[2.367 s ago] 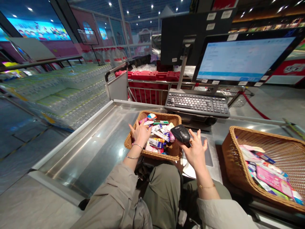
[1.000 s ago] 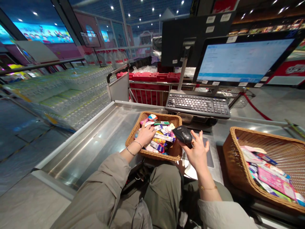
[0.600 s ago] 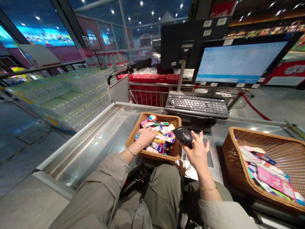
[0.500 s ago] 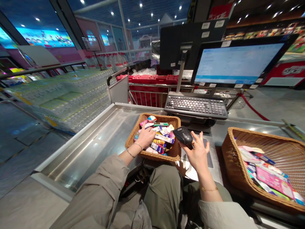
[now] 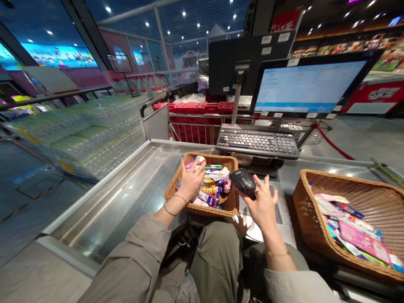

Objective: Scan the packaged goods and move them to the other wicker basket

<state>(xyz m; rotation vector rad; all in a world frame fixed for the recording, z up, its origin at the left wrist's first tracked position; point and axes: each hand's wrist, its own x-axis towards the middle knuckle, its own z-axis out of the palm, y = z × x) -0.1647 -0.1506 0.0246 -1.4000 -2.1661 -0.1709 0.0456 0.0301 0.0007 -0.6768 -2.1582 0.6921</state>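
Observation:
My left hand (image 5: 189, 183) is inside a small wicker basket (image 5: 202, 209) of colourful small packets (image 5: 213, 185), fingers curled round a small packet that the hand mostly hides. My right hand (image 5: 263, 206) grips a black barcode scanner (image 5: 243, 180) just right of that basket, its head pointing toward the packets. Both sleeves are grey-green, with bracelets on the wrists. I sit at a steel checkout counter (image 5: 126, 198).
A larger wicker basket (image 5: 311, 219) with flat packets stands at the right. A black keyboard (image 5: 257, 141) and a lit monitor (image 5: 309, 86) stand behind the small basket. Red shopping baskets (image 5: 195, 107) and a metal rail lie beyond. Stacked bottled water fills the left.
My left hand has gone from resting over the basket to digging among the packets, and now lifts slightly with its fingers closed. The right hand keeps the scanner almost still.

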